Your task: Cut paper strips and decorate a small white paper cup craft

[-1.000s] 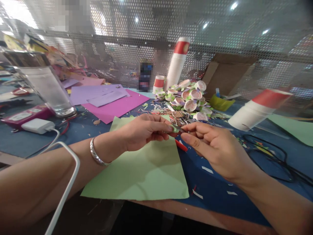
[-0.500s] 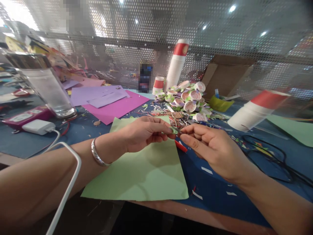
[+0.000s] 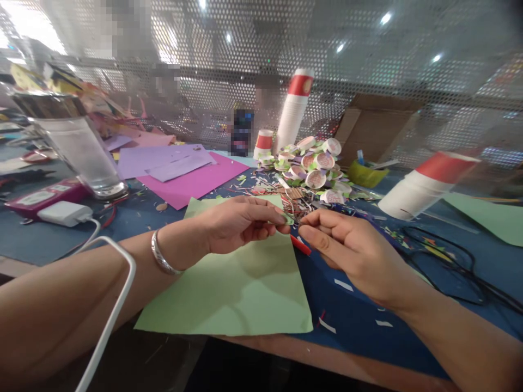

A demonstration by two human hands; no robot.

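My left hand (image 3: 249,220), with a silver bangle on its wrist, is closed in a pinch on a small piece of green paper (image 3: 288,218). Facing it, my right hand (image 3: 347,239) has thumb and forefinger pressed together around something thin and dark that reaches toward the green piece. Too little of it shows to name it. Both hands are above the far right part of a large light green sheet (image 3: 229,294) lying on the blue table. A red object (image 3: 300,245) lies by the sheet's edge, partly hidden behind my fingers.
Behind my hands is a heap of cut cup bottoms (image 3: 316,169) among paper scraps. Stacked paper cups (image 3: 294,109) stand behind it, more cups (image 3: 425,185) lean at right. A glass bottle (image 3: 85,147), white charger (image 3: 65,211) and purple sheets (image 3: 167,160) are at left; black cables (image 3: 445,261) at right.
The tips of my right fingers have drawn slightly back from the green paper piece, and the dark thin thing shows less. My left hand keeps its pinch. The view has shifted a little.
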